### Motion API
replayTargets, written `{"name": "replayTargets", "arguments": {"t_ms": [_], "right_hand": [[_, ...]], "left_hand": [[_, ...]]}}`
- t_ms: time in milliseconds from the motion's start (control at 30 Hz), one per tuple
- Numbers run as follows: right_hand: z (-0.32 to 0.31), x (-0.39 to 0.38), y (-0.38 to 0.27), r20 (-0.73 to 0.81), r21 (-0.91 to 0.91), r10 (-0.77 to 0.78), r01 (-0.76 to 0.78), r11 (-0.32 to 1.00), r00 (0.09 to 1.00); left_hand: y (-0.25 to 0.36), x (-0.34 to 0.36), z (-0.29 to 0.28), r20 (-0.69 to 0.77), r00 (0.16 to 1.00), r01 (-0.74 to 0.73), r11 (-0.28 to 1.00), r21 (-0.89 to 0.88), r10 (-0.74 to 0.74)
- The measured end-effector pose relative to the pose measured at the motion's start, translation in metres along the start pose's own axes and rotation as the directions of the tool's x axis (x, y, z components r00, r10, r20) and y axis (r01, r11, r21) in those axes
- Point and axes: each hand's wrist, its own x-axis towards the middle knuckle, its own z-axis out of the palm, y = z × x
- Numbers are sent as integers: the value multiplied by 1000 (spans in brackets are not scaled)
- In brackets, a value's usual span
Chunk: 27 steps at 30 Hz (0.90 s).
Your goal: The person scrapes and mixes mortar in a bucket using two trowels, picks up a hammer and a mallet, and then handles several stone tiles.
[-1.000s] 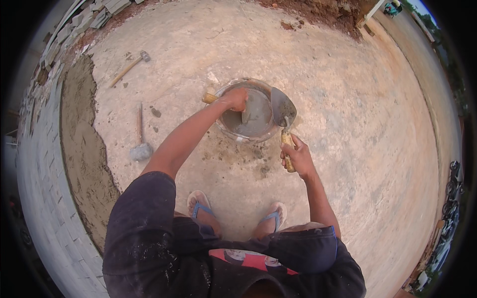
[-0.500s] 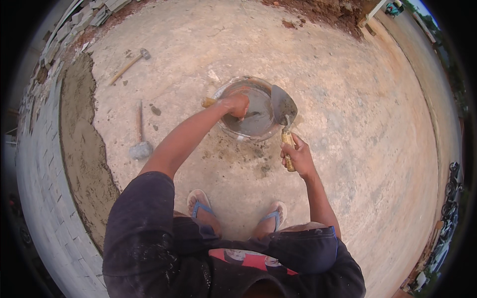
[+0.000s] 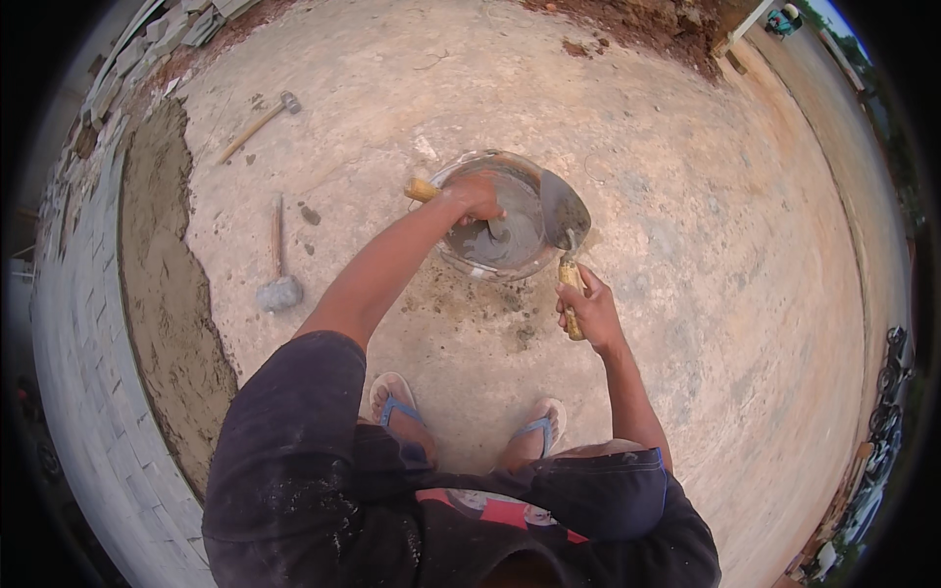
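A round bucket (image 3: 477,271) of wet grey mortar (image 3: 520,211) stands on the ground in front of my feet. My left hand (image 3: 478,196) is down inside it, fingers curled at the mortar; what they grip, if anything, is hidden. Beside that wrist a wooden handle (image 3: 422,190) juts over the bucket's left rim, its other end out of sight behind the hand. My right hand (image 3: 588,312) is closed round the yellowish handle of a trowel (image 3: 566,208). The trowel's broad, mortar-smeared blade rests against or just over the right rim.
Left of the bucket lie a hammer (image 3: 261,127) and a mallet (image 3: 279,292) with a pale, thick head. Farther left, a strip of spread mortar (image 3: 172,284) runs along grey paving blocks (image 3: 93,323). Soil (image 3: 657,29) is heaped at the far edge; motorbikes (image 3: 887,392) stand far right.
My left hand has shifted slightly away and to the right within the bucket, and a swirl shows in the mortar. The wooden handle has shifted with it. The trowel has barely moved.
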Motion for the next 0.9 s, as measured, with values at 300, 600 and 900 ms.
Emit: {"name": "replayTargets", "arguments": {"t_ms": [300, 600, 900], "right_hand": [[-1, -1, -3, 30, 8, 7, -7, 1000, 1000], [-9, 0, 7, 0, -11, -41, 41, 999, 999], [-7, -4, 0, 14, 9, -25, 25, 1000, 1000]], "left_hand": [[40, -29, 33, -353, 935, -11, 989, -145, -42], [45, -32, 26, -362, 906, 69, 919, -388, -221], [27, -15, 7, -292, 952, 69, 992, -103, -96]]}}
